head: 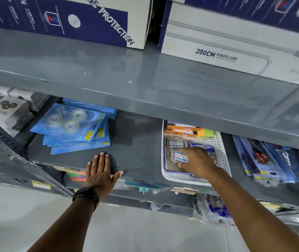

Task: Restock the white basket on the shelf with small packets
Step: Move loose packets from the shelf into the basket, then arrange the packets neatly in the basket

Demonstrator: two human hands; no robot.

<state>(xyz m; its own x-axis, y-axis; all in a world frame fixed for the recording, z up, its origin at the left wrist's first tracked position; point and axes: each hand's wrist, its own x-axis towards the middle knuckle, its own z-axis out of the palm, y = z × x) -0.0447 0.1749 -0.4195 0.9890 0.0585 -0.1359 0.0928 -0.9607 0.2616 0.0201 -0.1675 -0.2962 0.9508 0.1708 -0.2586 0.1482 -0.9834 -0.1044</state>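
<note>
A white perforated basket [219, 148] sits on the grey metal shelf [137, 142], right of centre. Inside lie small clear packets with blue-and-white labels [176, 143] and orange boxes [181, 130] at the back. My right hand [198, 163] reaches into the basket, palm down, fingers spread over a small packet [181, 157]; whether it grips the packet I cannot tell. My left hand [100, 172] rests flat and open on the shelf's front edge, left of the basket, with a black watch on its wrist.
Blue tape packs [72, 128] are stacked on the shelf at left, grey boxes [5, 108] beyond them. Blue blister packs with scissors [265, 160] lie right of the basket. Large cartons [218, 42] stand on the shelf above. More goods hang below.
</note>
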